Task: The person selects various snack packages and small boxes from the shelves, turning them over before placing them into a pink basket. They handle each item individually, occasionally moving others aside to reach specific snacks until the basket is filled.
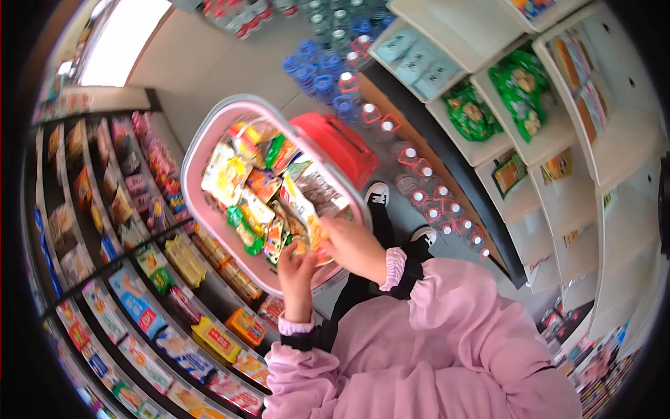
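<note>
A pink basket (pixel 197 183) full of packaged snacks stands in front of me, on top of or against a red stool-like object (pixel 338 148). My right hand (pixel 351 244) reaches over the near side of the basket, its fingers closed on a white and orange packet (pixel 301 202). Just left of it is my left hand (pixel 298 274), fingers bent and apart near the lower end of that packet; I see nothing held in it. Green-wrapped snacks (pixel 244 230) lie in the basket to the left of both hands.
Snack shelves (pixel 105 269) run along the left. Bottles with red caps (pixel 429 192) and blue-capped bottles (pixel 324 85) stand on the floor ahead and to the right. White shelf bins (pixel 499 150) holding green bags (pixel 520 87) line the right. My shoes (pixel 377 193) are beside the basket.
</note>
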{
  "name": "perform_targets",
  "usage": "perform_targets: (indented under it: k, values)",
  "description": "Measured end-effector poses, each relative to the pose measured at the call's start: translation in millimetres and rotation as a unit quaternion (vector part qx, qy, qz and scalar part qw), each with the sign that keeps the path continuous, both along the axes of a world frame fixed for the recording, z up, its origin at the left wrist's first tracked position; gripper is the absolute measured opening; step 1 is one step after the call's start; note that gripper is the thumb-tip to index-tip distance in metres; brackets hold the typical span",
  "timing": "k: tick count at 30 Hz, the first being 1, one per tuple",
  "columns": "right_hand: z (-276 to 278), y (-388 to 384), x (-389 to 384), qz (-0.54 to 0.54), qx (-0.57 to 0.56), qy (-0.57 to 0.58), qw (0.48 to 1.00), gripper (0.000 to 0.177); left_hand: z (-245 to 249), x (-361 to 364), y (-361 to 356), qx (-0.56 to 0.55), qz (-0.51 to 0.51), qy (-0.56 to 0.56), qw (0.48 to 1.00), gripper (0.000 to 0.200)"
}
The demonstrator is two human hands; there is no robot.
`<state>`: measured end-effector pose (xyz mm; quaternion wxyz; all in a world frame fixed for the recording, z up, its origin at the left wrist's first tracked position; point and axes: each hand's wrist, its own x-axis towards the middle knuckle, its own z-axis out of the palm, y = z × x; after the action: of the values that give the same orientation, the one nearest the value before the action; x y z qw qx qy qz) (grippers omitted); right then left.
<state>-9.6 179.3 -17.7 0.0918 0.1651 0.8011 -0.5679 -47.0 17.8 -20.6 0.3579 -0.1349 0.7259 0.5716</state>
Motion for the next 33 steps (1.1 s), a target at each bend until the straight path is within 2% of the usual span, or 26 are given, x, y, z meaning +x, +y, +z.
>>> perform_targets:
  k: [1, 2, 4, 5, 6, 7, 8, 10, 14, 16, 19, 20, 22, 24, 25, 26, 28, 31, 32, 33]
  values:
    - [-2.1, -1.8, 6.7, -0.043, -0.039, 0.048, 0.997, 0.020, 11.0, -1.4, 1.3, 0.070, 0.046, -0.053, 0.995, 0.037]
    - [-1.3, -1.8, 14.2, -0.063, -0.013, 0.125, 0.990, 0.021, 22.1, -2.2, 5.3, 0.138, 0.087, -0.114, 0.980, 0.035]
    - [14.7, 5.6, 31.0, -0.089, -0.142, 0.088, 0.982, 0.026, 41.6, 3.6, 12.1, 0.204, 0.045, -0.147, 0.967, 0.035]
    - [13.4, 4.5, 41.4, -0.112, -0.132, 0.136, 0.975, 0.028, 44.3, 5.8, 14.6, 0.216, 0.035, -0.170, 0.961, 0.036]
    - [24.8, 13.7, 51.1, -0.100, -0.168, 0.107, 0.975, 0.027, 47.5, 8.4, 17.8, 0.223, 0.025, -0.192, 0.955, 0.037]
    - [30.1, 19.0, 62.4, -0.101, -0.184, 0.097, 0.973, 0.026, 55.9, 12.9, 25.5, 0.215, 0.002, -0.182, 0.960, 0.038]
    - [34.4, 24.1, 74.3, -0.098, -0.203, 0.088, 0.970, 0.026, 66.6, 21.4, 36.5, 0.195, 0.025, -0.146, 0.970, 0.034]
    - [43.6, 36.8, 103.6, -0.134, -0.209, 0.114, 0.962, 0.026, 64.7, 35.5, 50.4, 0.201, -0.049, -0.055, 0.977, 0.029]
    - [48.9, 57.3, 176.4, -0.216, -0.229, 0.129, 0.940, 0.026, 59.1, 69.6, 85.4, 0.178, -0.212, 0.053, 0.959, 0.020]
    - [44.5, 65.2, 216.3, -0.255, -0.251, 0.112, 0.927, 0.023, 58.3, 89.1, 109.9, 0.135, -0.292, 0.048, 0.945, 0.016]
    - [14.7, 66.5, 272.0, -0.346, -0.296, 0.151, 0.877, 0.020, 55.6, 129.1, 153.0, 0.149, -0.393, 0.002, 0.907, 0.016]
    - [6.9, 64.3, 291.5, -0.400, -0.359, 0.175, 0.825, 0.020, 50.1, 143.6, 164.6, 0.161, -0.420, 0.001, 0.893, 0.016]
    - [13.7, 72.7, 330.4, -0.473, -0.350, 0.129, 0.799, 0.023, 40.9, 175.7, 185.5, 0.158, -0.477, 0.002, 0.865, 0.018]
    - [11.0, 77.2, 360.7, -0.529, -0.343, 0.156, 0.761, 0.025, 34.0, 209.5, 206.3, 0.192, -0.512, -0.024, 0.837, 0.019]
    - [12.7, 81.7, 378.0, -0.539, -0.321, 0.143, 0.765, 0.025, 31.3, 225.5, 214.7, 0.204, -0.529, -0.030, 0.823, 0.019]
    - [20.1, 84.9, 389.7, -0.581, -0.311, 0.166, 0.733, 0.021, 23.2, 241.9, 220.7, 0.217, -0.534, -0.032, 0.816, 0.017]
    - [28.7, 92.0, 418.4, -0.618, -0.305, 0.165, 0.705, 0.023, 21.3, 274.8, 238.8, 0.230, -0.549, -0.058, 0.801, 0.016]
    - [31.8, 101.6, 459.1, -0.689, -0.285, 0.139, 0.652, 0.025, 7.7, 321.7, 264.1, 0.275, -0.575, -0.022, 0.770, 0.016]
    - [32.2, 105.7, 472.4, -0.698, -0.276, 0.139, 0.646, 0.026, 10.3, 336.0, 274.9, 0.275, -0.593, 0.033, 0.756, 0.017]
    - [31.9, 110.3, 485.6, -0.706, -0.266, 0.141, 0.641, 0.026, 0.2, 349.3, 281.9, 0.247, -0.618, 0.027, 0.746, 0.021]
